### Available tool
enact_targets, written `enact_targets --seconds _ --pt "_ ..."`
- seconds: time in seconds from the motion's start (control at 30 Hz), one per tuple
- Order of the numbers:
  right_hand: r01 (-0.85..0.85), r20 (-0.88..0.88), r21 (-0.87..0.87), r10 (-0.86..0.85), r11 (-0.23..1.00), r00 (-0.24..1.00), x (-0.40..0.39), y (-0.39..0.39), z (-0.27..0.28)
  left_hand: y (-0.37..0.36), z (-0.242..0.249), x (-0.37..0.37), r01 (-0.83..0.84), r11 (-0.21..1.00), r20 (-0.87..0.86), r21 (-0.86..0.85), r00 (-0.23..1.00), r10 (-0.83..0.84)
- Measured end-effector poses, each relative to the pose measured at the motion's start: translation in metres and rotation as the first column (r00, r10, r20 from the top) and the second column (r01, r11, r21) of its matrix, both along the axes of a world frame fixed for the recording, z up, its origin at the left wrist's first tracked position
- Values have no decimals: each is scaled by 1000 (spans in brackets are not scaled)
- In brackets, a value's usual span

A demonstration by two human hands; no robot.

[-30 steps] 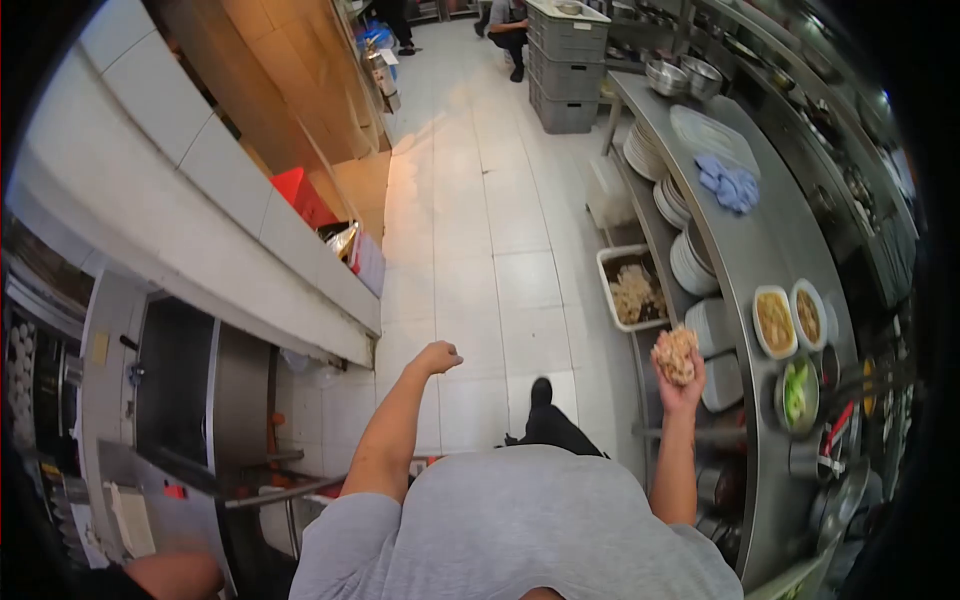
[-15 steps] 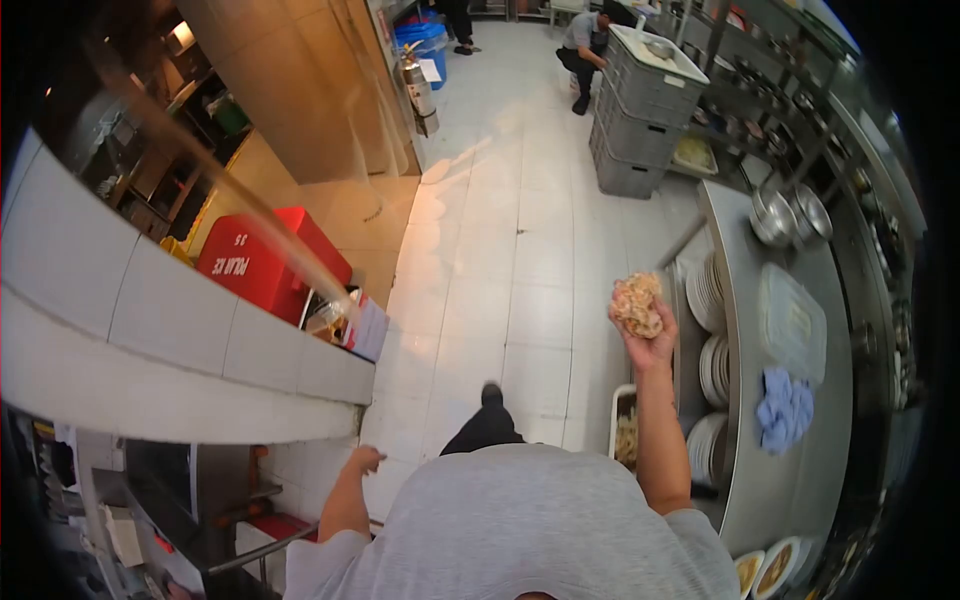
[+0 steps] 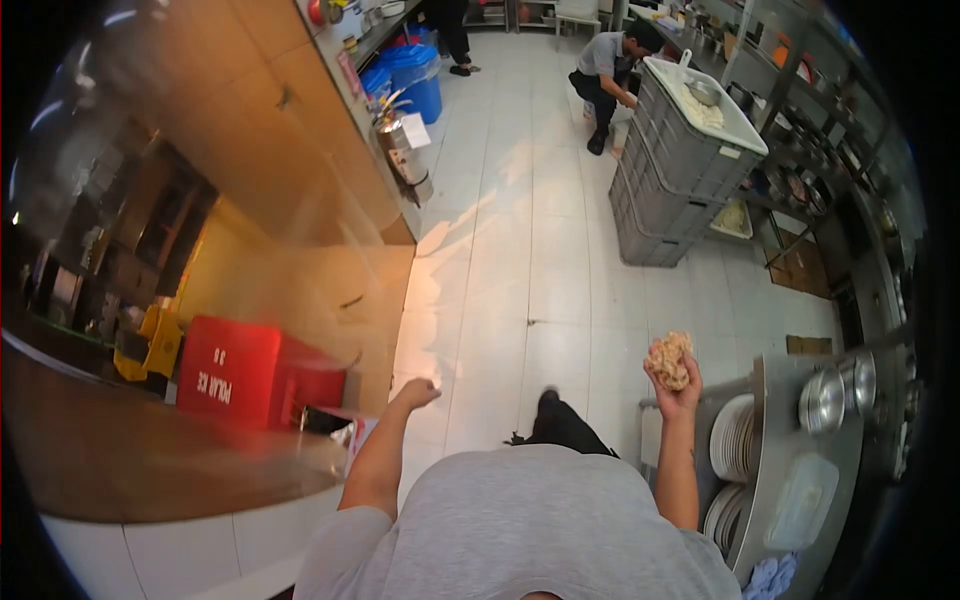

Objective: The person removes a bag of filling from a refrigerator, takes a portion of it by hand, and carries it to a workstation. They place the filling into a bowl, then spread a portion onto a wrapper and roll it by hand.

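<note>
White tiles run down the floor (image 3: 490, 250) of this kitchen, with a steel table (image 3: 846, 440) along the right side and a red box (image 3: 232, 372) off to the left. A person in a grey shirt (image 3: 530, 520) stands facing the aisle. The right hand (image 3: 680, 398) is raised just beside the near end of the table, palm up, its fingers (image 3: 695, 372) partly open and curved around a pinkish, lumpy food mass (image 3: 671, 361). The lump sits in the palm and bulges above the grip, over the floor.

The left hand (image 3: 416, 393) hangs out over the tiles, well apart from the right. Its fingers are curled inward; I cannot tell how tightly, or what the palm contains.

Metal bowls (image 3: 822, 402) rest on the table, with stacked plates (image 3: 733, 440) underneath. Farther along, another person (image 3: 607, 75) crouches beside stacked grey crates (image 3: 665, 190), one arm reaching toward them.
</note>
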State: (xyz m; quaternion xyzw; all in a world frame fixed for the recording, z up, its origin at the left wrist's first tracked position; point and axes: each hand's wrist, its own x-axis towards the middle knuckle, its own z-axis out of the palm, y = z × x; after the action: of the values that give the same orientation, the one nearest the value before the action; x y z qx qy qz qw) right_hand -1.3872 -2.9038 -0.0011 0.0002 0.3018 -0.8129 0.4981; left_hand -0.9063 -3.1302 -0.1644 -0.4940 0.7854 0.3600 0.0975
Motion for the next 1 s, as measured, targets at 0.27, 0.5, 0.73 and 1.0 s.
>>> enact_targets --seconds 0.27,0.5,0.73,1.0 --pt "-41 -27 -36 40 999 999 -145 -222 -12 -204 0 -106 -230 952 84 204 973 217" --pt "-236 58 -153 247 960 967 -201 -509 34 -276 -42 -77 -491 785 321 377 865 387" --pt "-200 91 -118 211 973 973 -262 -725 3 -445 -107 -155 -368 727 455 579 886 87" --pt "90 -52 181 -82 979 995 -388 -864 -19 -839 -21 -386 103 989 101 105 988 -114"
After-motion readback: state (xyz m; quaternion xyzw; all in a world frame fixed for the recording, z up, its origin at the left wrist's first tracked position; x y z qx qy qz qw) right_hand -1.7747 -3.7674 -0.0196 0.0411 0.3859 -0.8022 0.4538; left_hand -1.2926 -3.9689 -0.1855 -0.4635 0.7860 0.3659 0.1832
